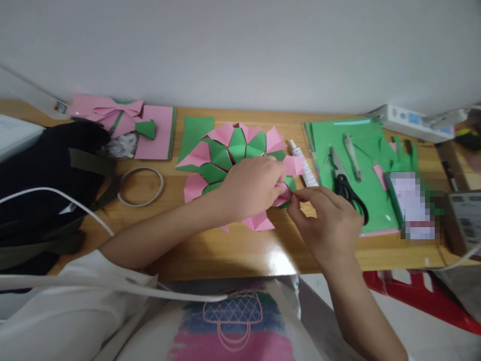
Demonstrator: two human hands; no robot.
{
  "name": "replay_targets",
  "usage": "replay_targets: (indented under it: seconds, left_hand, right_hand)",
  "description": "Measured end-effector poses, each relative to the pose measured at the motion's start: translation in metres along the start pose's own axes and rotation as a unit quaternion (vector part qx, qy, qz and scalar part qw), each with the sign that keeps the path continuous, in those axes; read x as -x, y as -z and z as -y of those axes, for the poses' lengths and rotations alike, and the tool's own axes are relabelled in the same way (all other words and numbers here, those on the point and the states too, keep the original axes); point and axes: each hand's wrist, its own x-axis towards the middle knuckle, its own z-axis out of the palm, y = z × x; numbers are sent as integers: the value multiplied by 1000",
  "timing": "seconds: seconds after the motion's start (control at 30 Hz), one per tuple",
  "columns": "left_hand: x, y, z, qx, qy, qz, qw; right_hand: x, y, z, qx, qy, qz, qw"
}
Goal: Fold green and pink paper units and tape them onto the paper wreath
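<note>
A round flower of folded pink and green paper (237, 145) lies on the wooden table in front of me. Across it reaches my left hand (255, 183), its fingers curled and closed on a pink petal at the flower's right side. My right hand (328, 220) pinches the outer edge of that same petal between thumb and forefinger. My left hand and forearm hide the flower's centre and part of its lower half. Just beyond the petals on the right lies a white glue tube (305, 165), capped end toward the wall.
Black-handled scissors (344, 193) and a craft knife (352, 158) rest on green paper sheets (323, 135) at the right, beside a phone (411, 200). A tape roll (161, 188), pink paper (154, 113) and a black bag (33, 190) are on the left. A power strip (409, 120) stands by the wall.
</note>
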Motion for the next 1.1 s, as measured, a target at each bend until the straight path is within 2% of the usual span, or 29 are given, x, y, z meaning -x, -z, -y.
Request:
replay_targets:
  seconds: [0.17,0.3,0.6,0.8,1.1]
  left_hand:
    - [2,-8,0,47,0,-35,998]
    - [1,-11,-2,82,38,-46,995]
    - [-5,-6,-5,126,68,17,990]
    - [-4,-7,-7,111,39,23,993]
    - [-5,-6,-9,104,44,23,993]
  right_hand:
    - [0,2,1,26,19,1,999]
    - [0,3,7,47,15,-2,999]
    - [10,0,11,46,1,-8,999]
    - [10,3,9,35,-14,-15,999]
    - [10,3,11,45,-27,-28,998]
